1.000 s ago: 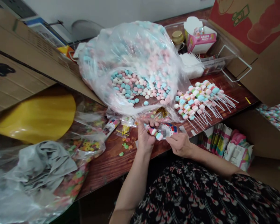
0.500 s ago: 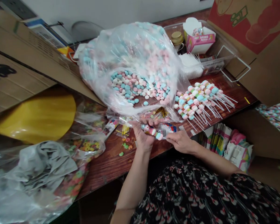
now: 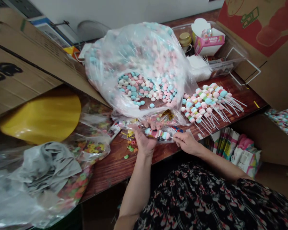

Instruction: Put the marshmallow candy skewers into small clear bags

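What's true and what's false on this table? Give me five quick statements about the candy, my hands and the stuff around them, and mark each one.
1. Your left hand holds a candy skewer. True.
2. Your right hand is inside the big candy bag. False: it pinches the skewer's stick end.
3. A pile of skewers lies to the right of the big candy bag. True.
4. The pink box stands on the floor. False: it sits in the clear plastic bin.
5. The crumpled cloth is gray. True.
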Demonstrator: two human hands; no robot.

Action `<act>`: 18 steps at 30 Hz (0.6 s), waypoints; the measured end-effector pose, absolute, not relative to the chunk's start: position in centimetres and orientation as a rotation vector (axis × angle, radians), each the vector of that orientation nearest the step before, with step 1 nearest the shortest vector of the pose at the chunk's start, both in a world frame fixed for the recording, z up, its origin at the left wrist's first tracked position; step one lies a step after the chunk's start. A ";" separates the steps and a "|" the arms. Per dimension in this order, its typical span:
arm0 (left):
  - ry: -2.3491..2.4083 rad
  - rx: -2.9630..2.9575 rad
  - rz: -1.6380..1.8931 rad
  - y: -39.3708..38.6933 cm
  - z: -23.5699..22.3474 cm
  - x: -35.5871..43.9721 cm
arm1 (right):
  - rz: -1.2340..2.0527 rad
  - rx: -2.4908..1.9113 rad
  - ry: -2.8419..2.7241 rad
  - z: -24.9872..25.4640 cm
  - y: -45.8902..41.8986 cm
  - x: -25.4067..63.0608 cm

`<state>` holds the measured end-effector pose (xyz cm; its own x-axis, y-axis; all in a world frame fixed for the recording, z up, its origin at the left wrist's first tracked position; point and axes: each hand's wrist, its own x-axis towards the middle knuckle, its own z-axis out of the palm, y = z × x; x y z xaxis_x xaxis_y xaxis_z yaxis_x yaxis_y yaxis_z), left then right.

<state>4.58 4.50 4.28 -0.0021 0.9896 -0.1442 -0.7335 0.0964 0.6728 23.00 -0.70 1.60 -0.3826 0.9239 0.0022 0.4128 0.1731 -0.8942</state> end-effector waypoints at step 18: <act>0.931 0.439 1.220 6.3 6.2 6.7 | 0.010 -1.274 -2.249 -1.3 1.6 22.4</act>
